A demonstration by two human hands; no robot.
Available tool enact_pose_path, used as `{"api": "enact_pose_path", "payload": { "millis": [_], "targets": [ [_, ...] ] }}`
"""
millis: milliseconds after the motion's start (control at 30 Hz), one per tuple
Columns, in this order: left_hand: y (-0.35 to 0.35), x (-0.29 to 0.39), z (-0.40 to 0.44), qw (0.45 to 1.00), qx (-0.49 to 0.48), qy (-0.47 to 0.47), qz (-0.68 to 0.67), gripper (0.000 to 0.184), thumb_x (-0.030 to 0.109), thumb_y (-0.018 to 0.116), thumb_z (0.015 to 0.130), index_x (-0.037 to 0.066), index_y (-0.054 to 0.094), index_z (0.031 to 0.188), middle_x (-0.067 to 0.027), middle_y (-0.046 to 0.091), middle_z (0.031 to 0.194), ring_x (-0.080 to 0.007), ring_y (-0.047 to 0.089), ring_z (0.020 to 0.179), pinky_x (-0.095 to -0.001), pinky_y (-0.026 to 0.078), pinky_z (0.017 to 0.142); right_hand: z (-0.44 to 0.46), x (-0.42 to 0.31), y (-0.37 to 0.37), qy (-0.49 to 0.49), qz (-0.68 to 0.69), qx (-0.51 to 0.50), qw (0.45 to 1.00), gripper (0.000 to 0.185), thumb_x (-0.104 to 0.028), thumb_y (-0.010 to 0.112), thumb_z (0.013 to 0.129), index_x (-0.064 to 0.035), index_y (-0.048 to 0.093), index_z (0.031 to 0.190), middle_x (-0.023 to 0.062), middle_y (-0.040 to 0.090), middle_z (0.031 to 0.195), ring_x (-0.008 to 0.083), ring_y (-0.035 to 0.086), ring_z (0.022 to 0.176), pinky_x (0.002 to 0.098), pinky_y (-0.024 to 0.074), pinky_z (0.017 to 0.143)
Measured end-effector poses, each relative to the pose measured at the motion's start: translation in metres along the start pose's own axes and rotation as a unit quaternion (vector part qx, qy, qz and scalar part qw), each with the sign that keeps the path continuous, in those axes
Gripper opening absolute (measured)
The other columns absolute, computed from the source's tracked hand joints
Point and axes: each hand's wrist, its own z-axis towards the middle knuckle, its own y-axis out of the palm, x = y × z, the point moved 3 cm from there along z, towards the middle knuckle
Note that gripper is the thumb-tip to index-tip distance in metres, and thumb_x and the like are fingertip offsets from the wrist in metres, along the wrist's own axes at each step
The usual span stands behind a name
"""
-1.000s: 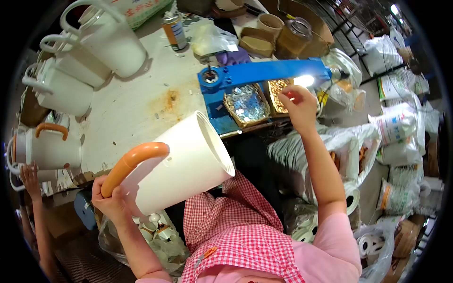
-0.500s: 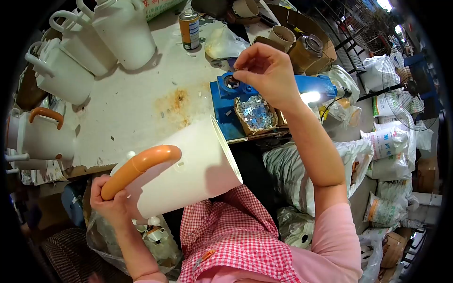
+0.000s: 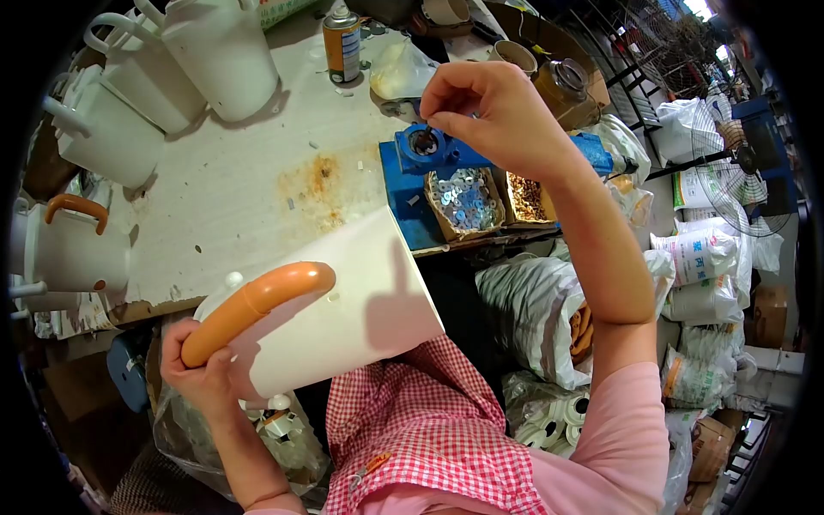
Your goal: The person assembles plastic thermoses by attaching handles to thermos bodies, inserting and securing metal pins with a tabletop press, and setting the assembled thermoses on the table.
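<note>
Two bare hands are in view. The left hand (image 3: 202, 369) is closed around the orange handle (image 3: 257, 309) of a white pail (image 3: 352, 300), which lies tilted just right of that hand, open end facing right. Below the left hand is a clear bag (image 3: 300, 451) of white parts.

Farther out, the right hand (image 3: 506, 120) has thumb and forefinger pinched together just above the round socket of a blue tool (image 3: 405, 163); I cannot tell whether they hold anything. Below that hand sit a box of washers (image 3: 468, 206) and, beside it, a box of brass bits (image 3: 528, 202).

Just left of the right hand lies a pale bag (image 3: 400, 73), then a spray can (image 3: 342, 53); a jar (image 3: 562, 84) stands to its right. Well left, more pails (image 3: 225, 69) stand on the bench (image 3: 240, 202). Farthest, beyond the right forearm, is a fan (image 3: 748, 163).
</note>
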Motion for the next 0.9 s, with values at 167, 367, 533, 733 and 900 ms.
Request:
{"api": "enact_pose_path", "payload": {
  "millis": [167,367,533,733,900],
  "targets": [
    [-0.005,-0.005,0.000,1.000,0.004,-0.028,-0.008,0.033,0.011,0.082,0.069,0.000,0.060,0.090,0.0003,0.055,0.083,-0.0082,0.049,0.072,-0.0211,0.040,0.066,-0.004,0.002,0.002,-0.004,-0.032,0.019,0.999,0.010,-0.001,0.067,0.079,0.0007,0.068,0.089,0.0063,0.068,0.077,0.0144,0.064,0.072,0.0294,0.0539,0.073],
    [-0.004,-0.006,-0.001,0.999,0.019,0.033,0.004,0.017,0.003,0.062,0.076,0.001,0.058,0.092,-0.0006,0.055,0.079,-0.0048,0.043,0.063,-0.0185,0.034,0.056,-0.060,0.027,0.004,0.044,0.160,0.198,0.966,0.010,-0.003,0.071,0.085,-0.0038,0.073,0.095,0.0023,0.070,0.081,0.0118,0.063,0.069,0.0248,0.0524,0.069],
    [-0.007,-0.005,-0.001,0.999,0.026,-0.038,0.027,0.025,0.001,0.069,0.065,0.001,0.058,0.087,0.0003,0.054,0.083,-0.0091,0.048,0.073,-0.0212,0.041,0.069,-0.116,0.107,0.063,0.185,-0.099,0.027,0.977,0.019,-0.015,0.069,0.083,-0.0093,0.076,0.101,0.0108,0.073,0.092,0.0299,0.070,0.081,0.0390,0.0560,0.078],
    [0.002,0.003,-0.001,0.999,0.011,-0.025,0.046,0.024,0.001,0.068,0.065,0.001,0.057,0.086,0.0004,0.054,0.083,-0.0095,0.047,0.074,-0.0215,0.041,0.069,-0.099,0.128,0.084,0.174,-0.211,-0.011,0.962,0.011,-0.015,0.067,0.080,-0.0128,0.073,0.089,0.0077,0.068,0.093,0.0304,0.066,0.095,0.0427,0.0532,0.083],
    [0.005,0.002,0.000,0.999,0.022,0.023,0.028,0.018,0.004,0.062,0.074,0.001,0.059,0.092,-0.0003,0.057,0.077,-0.0044,0.045,0.062,-0.0185,0.035,0.057,-0.108,0.110,0.069,0.137,-0.169,0.045,0.975,0.009,-0.015,0.067,0.081,-0.0116,0.071,0.088,0.0062,0.069,0.090,0.0293,0.067,0.086,0.0384,0.0541,0.077]
  ]
}}
